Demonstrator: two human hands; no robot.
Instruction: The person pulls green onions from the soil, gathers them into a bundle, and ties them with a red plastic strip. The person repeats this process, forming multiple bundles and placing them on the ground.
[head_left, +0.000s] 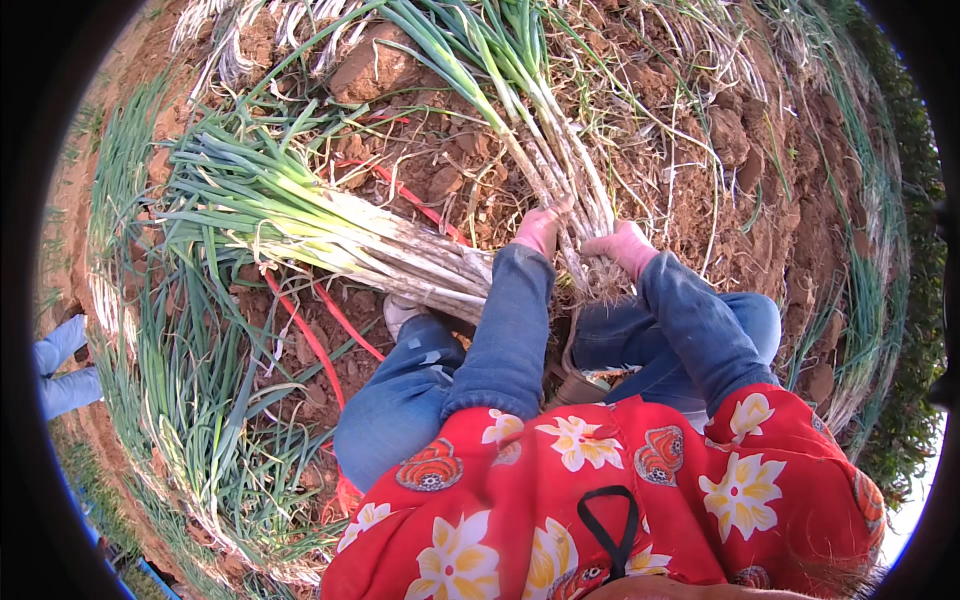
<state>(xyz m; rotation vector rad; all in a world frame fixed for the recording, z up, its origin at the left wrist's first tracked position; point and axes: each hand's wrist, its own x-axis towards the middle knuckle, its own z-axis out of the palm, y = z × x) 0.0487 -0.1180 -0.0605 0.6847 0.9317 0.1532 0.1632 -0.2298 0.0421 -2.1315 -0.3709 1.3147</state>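
Observation:
My left hand (543, 227) grips a loose bunch of long green onions (551, 142) by the white stalks. Lower on the same bunch, my right hand (624, 246) closes around the stalks just above their tangled roots (609, 279). The green leaves point away from me and run past the top of the view. To the left, a thick pile of green onions (390, 236) lies across red straps (319, 341), its root ends partly hidden behind my left forearm. My fingertips are partly covered by stalks.
Rows of pulled green onions lie at the left (217, 405) and along the right (862, 300). A big clod of soil (379, 64) sits near the top among dry leaf scraps. My bent knees flank the work. Another person's legs (66, 367) show at the far left.

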